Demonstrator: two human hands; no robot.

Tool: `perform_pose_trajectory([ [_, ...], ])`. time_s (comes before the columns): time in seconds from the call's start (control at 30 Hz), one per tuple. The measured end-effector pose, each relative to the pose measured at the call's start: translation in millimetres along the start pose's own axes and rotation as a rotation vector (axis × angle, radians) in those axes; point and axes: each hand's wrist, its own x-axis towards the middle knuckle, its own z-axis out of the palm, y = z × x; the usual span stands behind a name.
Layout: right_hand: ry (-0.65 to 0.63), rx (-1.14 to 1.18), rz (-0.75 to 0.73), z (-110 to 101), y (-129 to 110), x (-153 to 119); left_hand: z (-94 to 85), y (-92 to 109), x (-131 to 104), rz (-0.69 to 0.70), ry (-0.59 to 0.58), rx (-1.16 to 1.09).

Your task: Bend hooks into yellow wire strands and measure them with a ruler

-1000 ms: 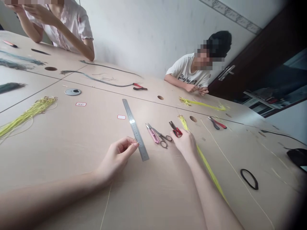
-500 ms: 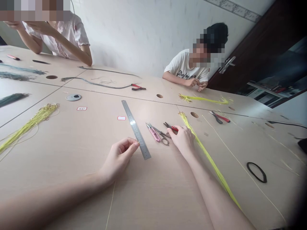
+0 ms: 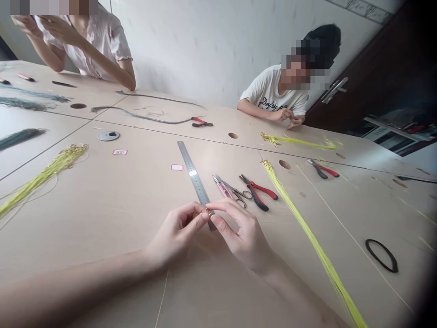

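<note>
My left hand (image 3: pixel 182 228) pinches a small gold-coloured metal clasp (image 3: pixel 207 211) between thumb and forefinger. A thin pale cord (image 3: pixel 163 294) runs down from beneath that hand to the table's near side. My right hand (image 3: pixel 244 232) meets it from the right, thumb and forefinger tips closed in at the clasp. Both hands are above the lower end of a steel ruler (image 3: pixel 193 171). Just beyond the right hand lie pink thread snips (image 3: pixel 223 187), small scissors (image 3: pixel 237 189) and red-and-black pliers (image 3: pixel 259 191). The clasp's exact shape is too small to make out.
A yellow cord bundle (image 3: pixel 300 223) stretches along my right, another (image 3: pixel 44 182) at left. A black ring-shaped band (image 3: pixel 381 256), a second pair of pliers (image 3: pixel 322 168) and a paper label (image 3: pixel 176 167) lie around. Two people (image 3: pixel 102 45) (image 3: pixel 273 100) sit across the table.
My right hand has let go of the red-and-black pliers, which now lie on the table, and has moved left to the clasp in my left hand. The view has shifted slightly.
</note>
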Motion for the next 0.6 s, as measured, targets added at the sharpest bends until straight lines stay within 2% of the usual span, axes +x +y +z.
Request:
perform_pose_trajectory([
  [0.2,0.007,0.014,0.058,-1.4,-0.6,-0.7,-1.1,1.0,-1.3,0.0,-0.024,0.06],
  [0.33,0.03,-0.034,-0.024,-0.8,0.7,-1.2,-1.1,2.1,-1.2,-0.008,-0.02,0.08],
  [0.6,0.046,-0.289,-0.254,1.2,6.5,0.6,-1.3,0.3,-0.8,-0.049,-0.018,0.11],
])
